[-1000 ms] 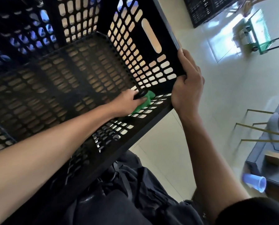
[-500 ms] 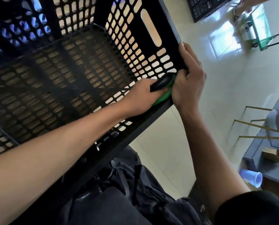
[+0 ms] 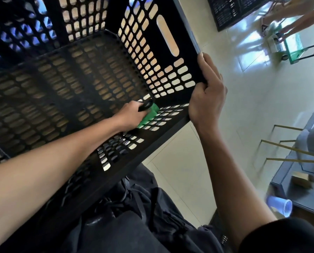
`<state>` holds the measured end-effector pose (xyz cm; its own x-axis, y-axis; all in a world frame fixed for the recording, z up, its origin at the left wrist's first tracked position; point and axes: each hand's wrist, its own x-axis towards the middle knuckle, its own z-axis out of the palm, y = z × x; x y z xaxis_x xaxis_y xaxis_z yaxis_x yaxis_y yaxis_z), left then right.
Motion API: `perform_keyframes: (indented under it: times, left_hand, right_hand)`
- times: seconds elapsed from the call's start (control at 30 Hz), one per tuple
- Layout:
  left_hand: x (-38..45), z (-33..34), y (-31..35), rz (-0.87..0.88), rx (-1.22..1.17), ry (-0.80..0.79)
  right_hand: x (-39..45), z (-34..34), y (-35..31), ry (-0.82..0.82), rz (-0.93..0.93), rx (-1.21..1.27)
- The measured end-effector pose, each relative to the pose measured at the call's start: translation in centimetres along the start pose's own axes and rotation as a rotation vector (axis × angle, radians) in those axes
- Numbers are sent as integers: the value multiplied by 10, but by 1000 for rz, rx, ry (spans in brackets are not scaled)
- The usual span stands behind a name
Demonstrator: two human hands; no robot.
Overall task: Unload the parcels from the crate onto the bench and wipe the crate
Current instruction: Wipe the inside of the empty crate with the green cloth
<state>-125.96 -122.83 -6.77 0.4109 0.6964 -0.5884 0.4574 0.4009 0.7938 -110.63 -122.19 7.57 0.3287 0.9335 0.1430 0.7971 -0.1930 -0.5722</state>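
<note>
The crate (image 3: 90,83) is tipped with its mouth toward the person, its slotted floor and walls closing every other side. Inside, the left hand (image 3: 132,114) with a green cloth (image 3: 149,115) fills the near right corner; the interior to their left is open. The right hand (image 3: 206,99) grips that corner's rim. Right of the crate lies bare floor (image 3: 243,106), bounded by the tabletop (image 3: 287,187) and a blue cup (image 3: 280,205).

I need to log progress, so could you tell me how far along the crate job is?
Unloading looks done: the black crate holds no parcels. Wiping is in hand: the left hand presses a green cloth into the crate's near corner while the right hand holds the rim to steady it. The other walls and floor may remain; the frame cannot show which are already wiped.
</note>
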Motion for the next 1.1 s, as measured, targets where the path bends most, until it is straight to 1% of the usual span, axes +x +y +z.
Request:
perform_keyframes:
  times: [0.13, 0.23, 0.27, 0.3, 0.33, 0.43, 0.5, 0.6, 0.7, 0.77, 0.83, 0.9, 1.0, 1.1]
  left_hand:
    - [-5, 3, 44, 62, -326, -28]
    - [-14, 8, 79, 175, -536, 10]
    - [-18, 10, 87, 220, -570, 6]
    - [-20, 11, 91, 260, -558, -4]
    - [-23, 12, 92, 300, -495, -10]
    - [-24, 11, 75, 373, -255, 5]
    - [-20, 10, 61, 346, -213, 4]
    - [-15, 9, 53, 307, -251, -16]
    - [-6, 8, 39, 301, -132, 15]
    - [2, 5, 22, 249, -38, 17]
    - [8, 0, 3, 196, 70, -15]
    - [12, -3, -14, 152, 128, -29]
    - [17, -1, -27, 57, 118, 22]
    - [19, 5, -22, -37, -74, 80]
  right_hand:
    - [1, 1, 2, 7, -3, 6]
    - [1, 1, 2, 13, 2, 12]
    - [1, 1, 2, 13, 7, 18]
    - [1, 1, 2, 13, 11, 24]
    - [1, 1, 2, 12, 12, 28]
    - [1, 2, 3, 16, 11, 38]
    - [0, 3, 3, 21, 14, 38]
    - [1, 3, 3, 22, 20, 38]
    - [0, 3, 3, 23, 18, 32]
    - [0, 3, 3, 20, 16, 41]
    - [0, 3, 4, 20, 10, 41]
    - [0, 2, 5, 18, 6, 39]
    - [0, 2, 5, 23, 11, 34]
    - [1, 3, 5, 32, 6, 36]
